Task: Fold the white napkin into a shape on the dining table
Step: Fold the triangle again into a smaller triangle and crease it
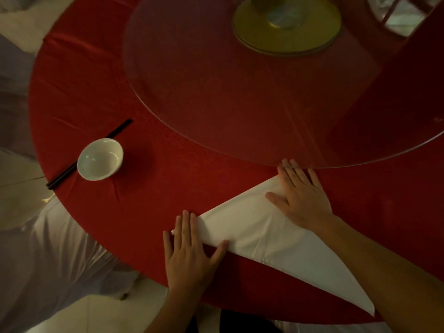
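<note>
The white napkin (252, 231) lies flat as a triangle on the red tablecloth (149, 193), near the table's front edge. Its long folded edge runs from the left corner down to a point at the lower right. My left hand (189, 253) presses flat on the napkin's left corner, fingers spread, thumb along the fold. My right hand (302, 195) lies flat on the top corner, fingers reaching the rim of the glass turntable. Neither hand grips the cloth.
A large glass turntable (216, 92) covers the table's middle, with a gold base (288, 32) on it. A white bowl (100, 158) stands at the left beside black chopsticks (60, 176). A white-covered chair (48, 260) stands off the table's left edge.
</note>
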A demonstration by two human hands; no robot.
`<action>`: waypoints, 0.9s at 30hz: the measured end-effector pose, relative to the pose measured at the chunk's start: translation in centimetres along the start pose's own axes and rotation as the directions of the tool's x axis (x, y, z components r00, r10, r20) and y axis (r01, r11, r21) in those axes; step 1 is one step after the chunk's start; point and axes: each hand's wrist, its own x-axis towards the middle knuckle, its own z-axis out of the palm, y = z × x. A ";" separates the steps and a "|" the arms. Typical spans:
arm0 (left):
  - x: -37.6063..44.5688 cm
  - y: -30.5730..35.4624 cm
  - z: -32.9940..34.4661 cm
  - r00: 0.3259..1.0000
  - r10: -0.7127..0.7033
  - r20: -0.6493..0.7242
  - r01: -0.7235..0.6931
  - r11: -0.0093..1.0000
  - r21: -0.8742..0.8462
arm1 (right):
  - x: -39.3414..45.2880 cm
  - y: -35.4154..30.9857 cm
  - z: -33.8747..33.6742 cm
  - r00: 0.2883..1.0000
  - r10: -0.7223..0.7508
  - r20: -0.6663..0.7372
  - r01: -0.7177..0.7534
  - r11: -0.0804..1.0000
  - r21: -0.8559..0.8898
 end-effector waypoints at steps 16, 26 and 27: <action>0.2 0.0 -2.2 0.990 -0.023 0.143 0.012 0.997 0.078 | -3.5 -1.5 -1.8 0.997 0.080 0.011 -0.080 0.995 0.064; 1.2 1.1 -1.8 0.863 0.485 0.141 -0.501 0.857 0.120 | -11.7 -9.7 0.9 0.994 0.111 -0.010 -0.108 0.982 0.157; 1.3 1.1 -1.7 0.864 0.484 0.139 -0.499 0.860 0.109 | -12.0 -9.6 1.1 0.986 0.166 -0.007 -0.163 0.975 0.153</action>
